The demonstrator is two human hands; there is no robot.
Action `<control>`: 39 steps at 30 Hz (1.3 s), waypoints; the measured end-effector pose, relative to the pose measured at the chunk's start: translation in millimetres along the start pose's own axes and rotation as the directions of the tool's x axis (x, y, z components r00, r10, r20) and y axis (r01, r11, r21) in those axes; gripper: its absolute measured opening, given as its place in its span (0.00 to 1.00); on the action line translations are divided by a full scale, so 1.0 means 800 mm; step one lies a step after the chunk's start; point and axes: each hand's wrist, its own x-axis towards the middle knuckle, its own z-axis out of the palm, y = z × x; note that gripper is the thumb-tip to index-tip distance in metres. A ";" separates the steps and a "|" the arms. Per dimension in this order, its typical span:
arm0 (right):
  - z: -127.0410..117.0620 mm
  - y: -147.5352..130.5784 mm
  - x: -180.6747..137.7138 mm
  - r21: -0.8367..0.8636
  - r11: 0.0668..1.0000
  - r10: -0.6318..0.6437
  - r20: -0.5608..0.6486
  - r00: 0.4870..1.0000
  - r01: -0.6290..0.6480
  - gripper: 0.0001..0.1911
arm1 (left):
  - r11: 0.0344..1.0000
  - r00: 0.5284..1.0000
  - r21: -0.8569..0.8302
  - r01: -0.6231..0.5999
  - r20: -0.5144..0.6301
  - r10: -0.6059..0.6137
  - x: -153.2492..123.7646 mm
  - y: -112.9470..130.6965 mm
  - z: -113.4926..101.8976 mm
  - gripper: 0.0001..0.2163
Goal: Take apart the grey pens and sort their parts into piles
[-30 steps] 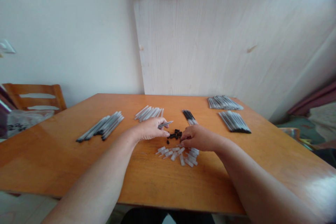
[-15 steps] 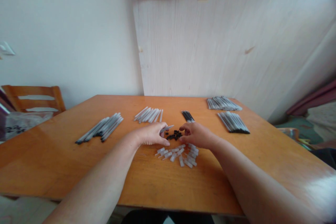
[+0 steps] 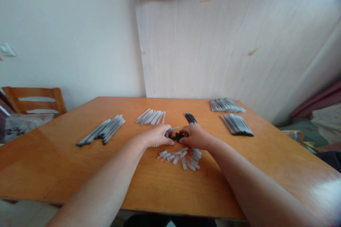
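My left hand (image 3: 160, 136) is closed on a slim grey pen barrel (image 3: 172, 130), which sticks out past the fingers toward the right. Its thumb and fingers lie beside the left edge of a small pile of black plugs (image 3: 177, 136). Facing it, my right hand (image 3: 195, 136) curves around the pile's right edge, thumb and forefinger apart, fingertips at the plugs. Whether it grips a single plug is partly hidden. Just nearer to me lie several translucent white pieces with thin tips (image 3: 176, 158), scattered on the table.
White tubes (image 3: 151, 117) lie at the back centre of the wooden table (image 3: 160, 191). Grey barrels with black ends (image 3: 102, 131) are at left, with more such barrels (image 3: 237, 125) at right. Behind those is another grey bundle (image 3: 226, 105). Thin black sticks (image 3: 190, 118) lie beyond my right hand.
Both hands have moved in toward each other, and the black plugs now sit bunched closer between them. The barrel in my left hand has shifted slightly right.
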 end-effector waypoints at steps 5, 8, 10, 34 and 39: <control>0.007 0.002 0.008 0.021 0.999 -0.023 -0.034 0.999 0.024 0.10 | 1.000 0.999 -0.012 -0.016 -0.038 0.016 0.008 -0.002 0.006 0.16; 0.008 0.001 0.008 0.033 0.999 -0.017 -0.026 1.000 0.018 0.11 | 1.000 0.999 0.013 -0.017 -0.040 0.017 0.010 -0.003 0.006 0.15; 0.006 0.001 0.007 0.061 0.998 -0.017 -0.029 0.999 0.019 0.12 | 0.999 0.999 0.029 -0.015 -0.041 0.016 0.009 -0.003 0.004 0.15; 0.010 0.013 0.006 0.117 0.993 0.005 -0.277 0.961 0.029 0.25 | 0.736 0.967 -0.677 0.016 -0.177 -0.184 0.004 -0.005 -0.007 0.08; 0.010 0.004 0.004 0.159 0.987 0.077 -0.372 0.925 -0.019 0.18 | 0.480 0.949 -0.869 -0.124 -0.246 -0.200 0.004 0.004 -0.011 0.07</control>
